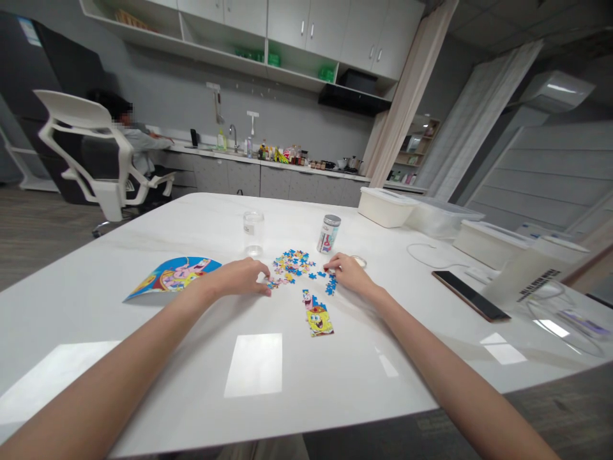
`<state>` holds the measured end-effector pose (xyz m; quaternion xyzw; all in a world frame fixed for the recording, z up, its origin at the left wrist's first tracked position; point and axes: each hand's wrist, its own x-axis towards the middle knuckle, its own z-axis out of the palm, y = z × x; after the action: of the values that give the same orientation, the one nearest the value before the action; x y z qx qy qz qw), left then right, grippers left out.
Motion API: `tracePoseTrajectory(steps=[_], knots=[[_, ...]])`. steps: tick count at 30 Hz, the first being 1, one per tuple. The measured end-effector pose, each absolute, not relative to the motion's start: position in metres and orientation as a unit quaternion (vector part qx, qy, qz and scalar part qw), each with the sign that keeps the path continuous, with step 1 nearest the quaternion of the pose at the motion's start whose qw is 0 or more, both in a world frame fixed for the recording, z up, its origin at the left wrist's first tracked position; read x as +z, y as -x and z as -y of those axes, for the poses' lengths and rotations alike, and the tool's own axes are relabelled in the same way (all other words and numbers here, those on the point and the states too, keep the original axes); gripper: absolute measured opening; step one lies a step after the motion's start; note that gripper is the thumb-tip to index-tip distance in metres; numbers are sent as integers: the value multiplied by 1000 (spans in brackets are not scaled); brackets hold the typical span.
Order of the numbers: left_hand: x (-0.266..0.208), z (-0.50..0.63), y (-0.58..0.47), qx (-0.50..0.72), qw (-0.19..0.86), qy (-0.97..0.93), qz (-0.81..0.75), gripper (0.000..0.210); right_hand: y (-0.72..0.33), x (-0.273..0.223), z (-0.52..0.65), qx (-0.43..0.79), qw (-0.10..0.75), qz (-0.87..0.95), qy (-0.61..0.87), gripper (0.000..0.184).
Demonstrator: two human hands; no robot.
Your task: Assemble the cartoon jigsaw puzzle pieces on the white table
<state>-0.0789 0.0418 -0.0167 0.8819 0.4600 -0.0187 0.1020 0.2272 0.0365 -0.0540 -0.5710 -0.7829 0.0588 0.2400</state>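
A loose pile of jigsaw puzzle pieces (293, 260) lies on the white table (191, 370). My left hand (244, 277) rests at the pile's left edge, thumb and forefinger apart, the tips by several pieces; I see nothing held. On the other side, my right hand (350, 272) is closed in a pinch at a small puzzle piece (326, 269), partly hidden by the fingers. Blue pieces (331, 285) lie just below that hand. Nearer to me is a joined puzzle section (317, 315) showing a yellow cartoon face and part of a pink one.
A curved picture sheet (179, 275) lies left. Behind the pile stand a clear jar (253, 235) and a silver-lidded printed can (329, 234). A phone (469, 295), cables and white boxes (385, 207) occupy the right side. A person (143, 144) sits at the far-left counter.
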Motion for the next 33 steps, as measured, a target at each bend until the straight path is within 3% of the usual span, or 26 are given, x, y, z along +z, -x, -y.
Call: tracePoseTrajectory(steps=[7,13,27,33], knots=[[-14,-39,78,-23,97,-880,-464,53,-222,-54,-32,74,249,803,537,17],[-13,-38,77,-30,99,-879,-465,54,-222,-56,-32,95,255,805,528,7],[-15,-40,78,-13,122,-878,-462,48,-220,-49,-34,108,326,771,536,10],[-16,-41,77,-15,114,-881,-460,49,-223,-56,-35,88,288,796,525,16]])
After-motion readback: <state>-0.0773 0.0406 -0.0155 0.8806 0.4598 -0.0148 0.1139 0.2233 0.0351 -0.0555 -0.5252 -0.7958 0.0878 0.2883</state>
